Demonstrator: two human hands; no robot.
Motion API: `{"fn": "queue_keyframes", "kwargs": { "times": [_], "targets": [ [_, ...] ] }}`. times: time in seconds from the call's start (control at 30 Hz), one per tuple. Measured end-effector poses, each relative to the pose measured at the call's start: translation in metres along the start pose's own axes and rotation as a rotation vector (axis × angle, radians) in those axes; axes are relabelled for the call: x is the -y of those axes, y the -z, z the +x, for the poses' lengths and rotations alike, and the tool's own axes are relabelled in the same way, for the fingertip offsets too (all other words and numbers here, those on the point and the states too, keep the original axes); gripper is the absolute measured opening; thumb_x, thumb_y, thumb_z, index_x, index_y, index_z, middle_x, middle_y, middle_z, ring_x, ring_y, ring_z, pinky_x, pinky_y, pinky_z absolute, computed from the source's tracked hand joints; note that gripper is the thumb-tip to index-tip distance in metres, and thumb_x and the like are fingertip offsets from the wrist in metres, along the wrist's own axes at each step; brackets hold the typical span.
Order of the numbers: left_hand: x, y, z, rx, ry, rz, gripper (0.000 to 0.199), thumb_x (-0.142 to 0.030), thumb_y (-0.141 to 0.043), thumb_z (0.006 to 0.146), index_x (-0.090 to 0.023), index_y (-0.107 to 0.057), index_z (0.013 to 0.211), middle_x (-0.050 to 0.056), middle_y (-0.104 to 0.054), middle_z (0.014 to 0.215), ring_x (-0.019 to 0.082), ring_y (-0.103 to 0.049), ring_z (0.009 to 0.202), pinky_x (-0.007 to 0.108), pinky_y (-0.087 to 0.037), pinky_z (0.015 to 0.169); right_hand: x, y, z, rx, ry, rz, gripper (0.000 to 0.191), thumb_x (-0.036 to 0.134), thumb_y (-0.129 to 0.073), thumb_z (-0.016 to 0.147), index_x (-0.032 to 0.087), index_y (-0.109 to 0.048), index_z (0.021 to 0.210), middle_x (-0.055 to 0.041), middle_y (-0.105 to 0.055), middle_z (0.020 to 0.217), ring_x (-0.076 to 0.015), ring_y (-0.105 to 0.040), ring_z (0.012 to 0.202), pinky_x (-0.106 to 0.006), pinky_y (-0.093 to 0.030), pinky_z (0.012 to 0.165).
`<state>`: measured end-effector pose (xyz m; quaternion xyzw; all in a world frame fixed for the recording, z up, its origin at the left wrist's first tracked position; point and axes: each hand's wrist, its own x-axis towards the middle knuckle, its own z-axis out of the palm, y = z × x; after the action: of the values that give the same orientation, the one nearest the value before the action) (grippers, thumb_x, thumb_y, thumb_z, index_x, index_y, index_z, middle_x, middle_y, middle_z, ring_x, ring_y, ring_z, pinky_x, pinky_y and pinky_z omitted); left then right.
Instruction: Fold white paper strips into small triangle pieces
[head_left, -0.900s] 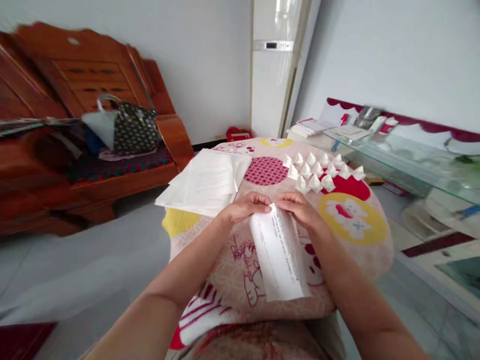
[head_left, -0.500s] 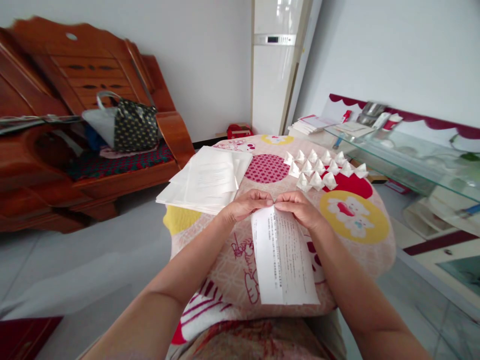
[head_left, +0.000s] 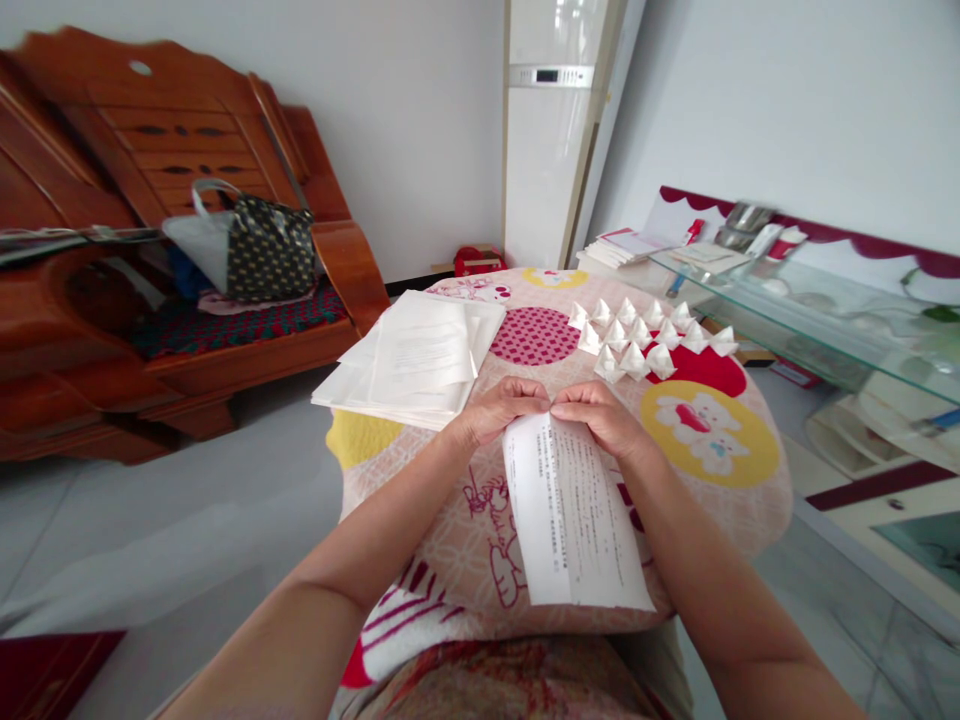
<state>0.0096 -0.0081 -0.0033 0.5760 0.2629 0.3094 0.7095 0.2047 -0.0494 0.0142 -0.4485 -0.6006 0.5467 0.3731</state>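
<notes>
A printed sheet of paper [head_left: 577, 520] hangs toward me over the near part of the cloth-covered table, its top edge pinched between my hands. My left hand [head_left: 508, 408] closes on the top left of the sheet. My right hand [head_left: 596, 412] pinches it just beside, thumbs almost touching. What the fingertips do at the edge is too small to tell. Beyond my right hand stand several small folded white paper shapes [head_left: 634, 360] in rows. A stack of white paper sheets [head_left: 420, 355] lies at the table's left.
The round table [head_left: 450, 490] has a patterned pink cloth. To the right is a glass-topped stand [head_left: 825, 325] with papers and containers. A wooden sofa [head_left: 202, 120] at the left holds a patterned bag [head_left: 271, 250]. A white upright unit [head_left: 547, 170] stands behind.
The lower end of the printed sheet has swung slightly right and spread a little wider. Both hands keep their pinch with barely any shift.
</notes>
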Motion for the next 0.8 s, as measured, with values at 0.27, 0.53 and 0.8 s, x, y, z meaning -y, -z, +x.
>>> {"fn": "queue_keyframes", "kwargs": {
  "times": [0.27,0.53,0.8],
  "targets": [
    [0.0,-0.003,-0.001,-0.032,-0.025,0.048,0.035,-0.044,-0.08,0.07,-0.015,-0.062,0.068,-0.006,-0.048,0.054,0.006,-0.037,0.047,0.022,-0.025,0.047,-0.003,0.001,0.001,-0.025,0.025,0.017,0.029,0.043,-0.075,0.069,0.018,-0.064,0.061,0.0049,-0.047,0.053,-0.009,-0.035,0.05,-0.026,-0.022,0.049],
    [-0.006,0.012,-0.004,0.109,0.006,0.159,0.037,-0.047,-0.08,0.072,-0.013,-0.063,0.07,-0.005,-0.048,0.058,0.006,-0.038,0.053,0.022,-0.025,0.052,0.005,0.009,-0.003,-0.051,0.037,-0.033,0.03,0.045,-0.073,0.069,0.018,-0.064,0.061,0.0045,-0.048,0.055,-0.0093,-0.035,0.052,-0.026,-0.024,0.051],
    [-0.007,0.009,-0.005,0.04,0.026,0.154,0.04,-0.049,-0.082,0.07,-0.014,-0.062,0.07,-0.005,-0.051,0.058,0.007,-0.039,0.051,0.023,-0.024,0.051,0.01,0.009,-0.006,-0.08,0.028,-0.051,0.028,0.044,-0.072,0.067,0.018,-0.063,0.06,0.0043,-0.047,0.054,-0.0099,-0.035,0.052,-0.026,-0.025,0.051]
  ]
}}
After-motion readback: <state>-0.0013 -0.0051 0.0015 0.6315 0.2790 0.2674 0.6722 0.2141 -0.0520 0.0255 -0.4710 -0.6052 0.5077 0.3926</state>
